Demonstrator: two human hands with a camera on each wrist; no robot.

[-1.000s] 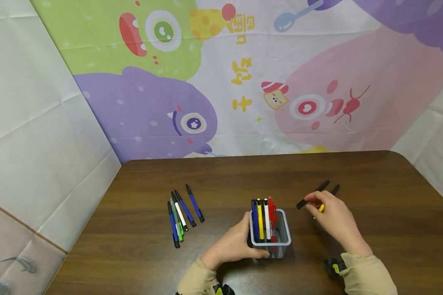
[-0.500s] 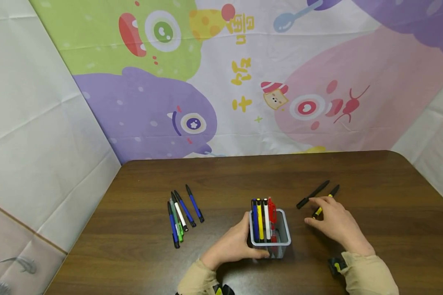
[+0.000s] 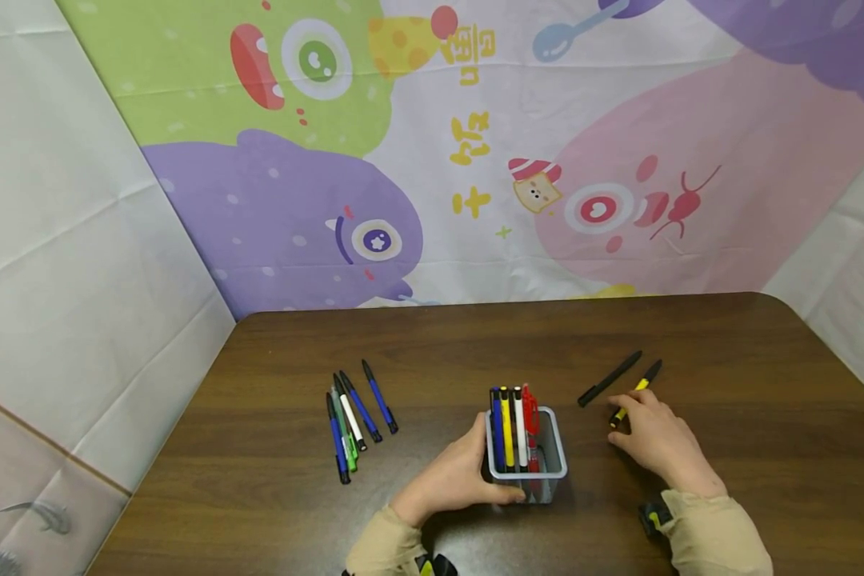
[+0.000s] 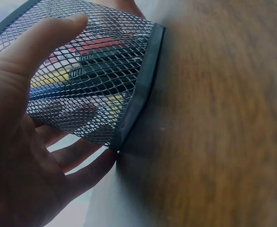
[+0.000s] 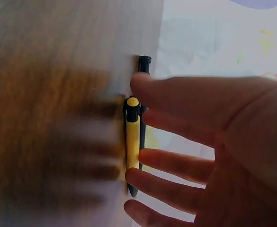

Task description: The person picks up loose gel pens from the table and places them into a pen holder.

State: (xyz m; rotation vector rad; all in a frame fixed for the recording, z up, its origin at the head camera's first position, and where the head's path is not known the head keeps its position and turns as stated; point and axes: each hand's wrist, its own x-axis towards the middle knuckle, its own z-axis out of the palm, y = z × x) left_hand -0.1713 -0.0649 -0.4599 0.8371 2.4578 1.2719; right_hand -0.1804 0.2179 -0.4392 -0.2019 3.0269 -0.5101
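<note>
Left hand is gripping the grey-rimmed, square wire-mesh basket; right hand, fingers apart, is sitting beside the slim yellow-and-black pen, contact unclear.

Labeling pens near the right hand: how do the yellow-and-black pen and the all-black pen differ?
Color: the yellow-and-black pen has a yellow barrel; the black pen looks black throughout.
Visibility: in the head view, the right hand partly covers the yellow-and-black pen, while the black pen shows whole.
Shared: both lie on the table.
</note>
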